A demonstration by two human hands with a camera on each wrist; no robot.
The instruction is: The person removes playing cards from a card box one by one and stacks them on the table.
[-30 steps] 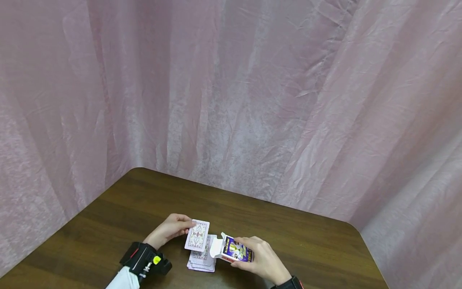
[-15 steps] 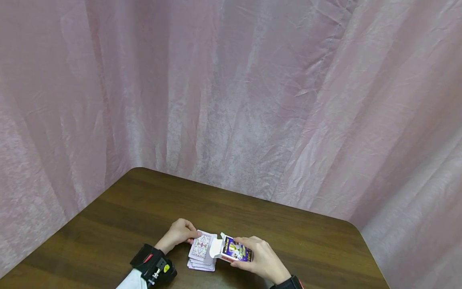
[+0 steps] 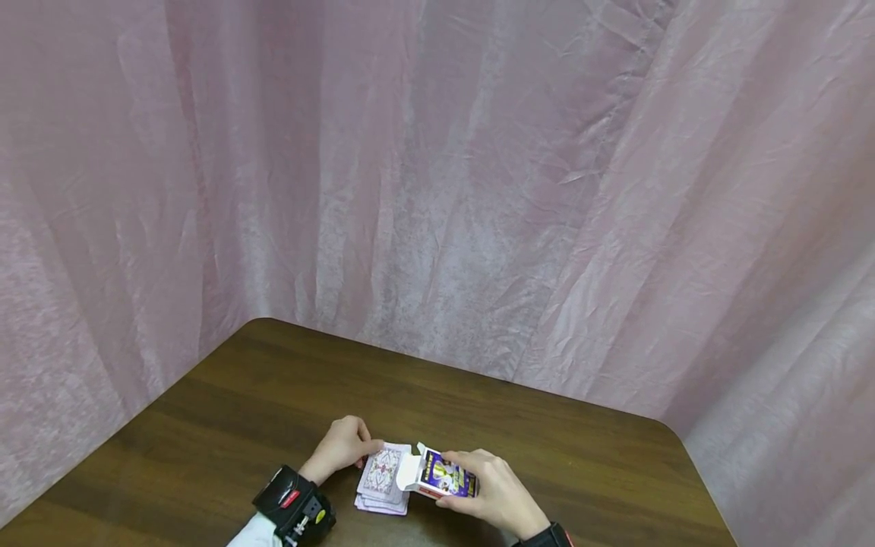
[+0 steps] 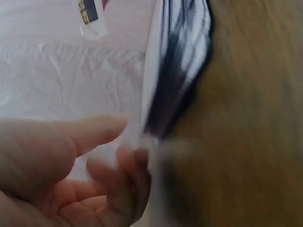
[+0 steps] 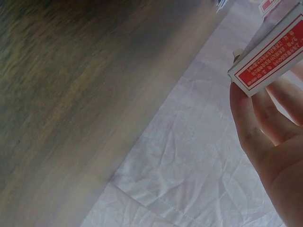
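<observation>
In the head view my left hand point(image 3: 345, 444) is at the far left corner of a loose stack of playing cards point(image 3: 383, 475) lying face down, its thumb over the corner of the top card. In the left wrist view the thumb point(image 4: 102, 130) stands apart from the curled fingers, a gap between them, right beside the edges of the stack point(image 4: 177, 61). To the right of the stack, my right hand point(image 3: 499, 490) grips the purple card box point(image 3: 444, 472) between thumb and fingers. The box's white flap hangs out toward the cards. Its red-labelled end point(image 5: 272, 61) shows in the right wrist view.
The dark wooden table point(image 3: 287, 380) extends beyond both hands to its rounded far corners. A pink crushed-velvet curtain point(image 3: 437, 190) hangs behind it and on both sides. A black wrist camera point(image 3: 294, 501) is strapped on the left wrist.
The left hand has lowered a playing card onto the stack, and its thumb now lies over the top card's corner. The right hand and the box have stayed in place.
</observation>
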